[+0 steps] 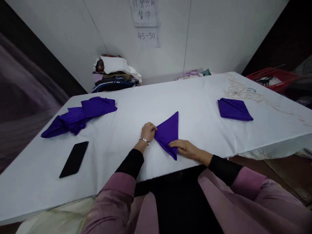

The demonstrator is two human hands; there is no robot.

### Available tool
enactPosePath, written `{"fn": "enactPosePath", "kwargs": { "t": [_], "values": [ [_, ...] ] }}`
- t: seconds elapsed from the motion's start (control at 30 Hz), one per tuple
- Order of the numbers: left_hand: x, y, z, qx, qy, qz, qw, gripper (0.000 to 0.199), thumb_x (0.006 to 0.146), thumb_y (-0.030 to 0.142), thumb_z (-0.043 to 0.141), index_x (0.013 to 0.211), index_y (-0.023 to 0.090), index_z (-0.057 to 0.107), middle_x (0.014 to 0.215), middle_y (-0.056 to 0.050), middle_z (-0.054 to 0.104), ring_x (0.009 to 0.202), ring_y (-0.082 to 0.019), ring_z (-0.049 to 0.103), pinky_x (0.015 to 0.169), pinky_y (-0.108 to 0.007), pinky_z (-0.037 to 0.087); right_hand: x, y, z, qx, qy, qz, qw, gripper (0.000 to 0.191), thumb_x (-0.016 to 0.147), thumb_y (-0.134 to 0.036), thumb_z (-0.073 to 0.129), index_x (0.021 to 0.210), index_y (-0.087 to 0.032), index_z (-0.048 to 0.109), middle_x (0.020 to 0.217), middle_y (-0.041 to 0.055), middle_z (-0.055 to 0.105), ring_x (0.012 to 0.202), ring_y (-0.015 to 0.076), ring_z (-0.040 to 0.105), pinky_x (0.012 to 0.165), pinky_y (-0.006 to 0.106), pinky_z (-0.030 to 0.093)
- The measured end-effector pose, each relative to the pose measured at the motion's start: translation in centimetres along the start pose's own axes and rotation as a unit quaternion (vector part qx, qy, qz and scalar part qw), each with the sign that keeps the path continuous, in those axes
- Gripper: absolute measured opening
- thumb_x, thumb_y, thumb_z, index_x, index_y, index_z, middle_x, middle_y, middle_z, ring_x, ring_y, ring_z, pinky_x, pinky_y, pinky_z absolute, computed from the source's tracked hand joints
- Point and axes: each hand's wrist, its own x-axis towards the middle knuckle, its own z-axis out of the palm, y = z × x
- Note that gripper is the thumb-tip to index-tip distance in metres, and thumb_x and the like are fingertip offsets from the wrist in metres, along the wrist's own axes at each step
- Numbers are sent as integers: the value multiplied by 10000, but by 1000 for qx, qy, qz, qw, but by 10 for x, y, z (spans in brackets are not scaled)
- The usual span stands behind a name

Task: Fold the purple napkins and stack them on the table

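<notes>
A purple napkin (168, 129), folded into a triangle, lies on the white tablecloth (136, 104) in front of me. My left hand (148, 131), with a bracelet at the wrist, pinches the triangle's left corner between thumb and fingers. Across its lower right part rests my right hand (186, 149), fingers stretched out flat and pressing on the cloth near the bottom corner. The napkin's upper point faces away from me. Whatever lies under the right palm is hidden.
Several crumpled purple cloths (84, 113) lie at the left, behind a black phone (74, 159). A folded purple napkin (235, 109) sits at the right. Stacked clothes (115, 73) stand by the wall, where a handwritten paper sign (146, 35) hangs. A red basket (284, 81) is far right.
</notes>
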Motion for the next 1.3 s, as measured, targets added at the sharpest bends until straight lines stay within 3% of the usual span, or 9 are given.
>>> {"fn": "enactPosePath", "kwargs": {
  "t": [0.1,0.23,0.33,0.43,0.57,0.7,0.9,1.3],
  "values": [
    [-8,-2,-7,15,-41,81,996,282,726,47,457,681,239,658,853,-21,615,908,-190,529,833,-364,404,2,-9,-5,130,47,119,983,271,848,-207,462,1051,-212,640,1076,49,656,1001,180,593,908,348,440],
    [-19,-7,-14,-10,-65,102,993,264,718,79,461,703,248,662,846,-2,640,865,-177,539,823,-360,408,14,-10,-16,302,119,254,911,219,775,-323,601,927,-182,671,862,23,680,775,166,615,771,338,478],
    [-23,-10,-19,-21,-73,99,992,253,722,112,461,725,252,671,865,1,657,869,-183,546,833,-373,409,28,-2,-26,376,146,305,863,240,701,-334,678,880,-174,665,781,11,665,685,142,594,696,317,480],
    [-26,-13,-23,-44,-88,104,990,265,735,129,442,770,246,677,907,-2,667,897,-182,555,853,-370,416,41,5,-36,399,162,327,841,236,665,-315,705,843,-169,657,744,10,655,658,136,587,670,316,479],
    [-32,-14,-27,-73,-91,98,988,246,828,306,438,820,242,675,971,-13,667,944,-186,561,881,-365,418,53,11,-46,396,170,330,840,216,668,-284,692,840,-163,638,721,11,643,630,130,575,647,313,474],
    [-36,-12,-22,-66,-58,79,993,238,769,448,556,772,238,668,957,-22,671,938,-200,571,876,-368,419,62,15,-49,385,175,331,843,186,688,-253,660,847,-174,607,702,3,625,613,122,556,629,301,463],
    [-36,-11,-14,-73,-24,72,994,226,800,388,532,682,227,639,867,-14,667,865,-177,576,822,-349,429,67,13,-44,373,189,343,841,213,690,-298,660,858,-185,592,700,-5,615,614,128,548,617,295,450],
    [-44,-16,-13,-62,-26,109,992,196,826,327,510,761,243,676,930,-14,660,920,-180,569,863,-375,414,53,-5,-33,345,226,294,862,266,718,-414,650,847,-182,637,758,1,622,678,131,548,683,307,438]
  ]
}}
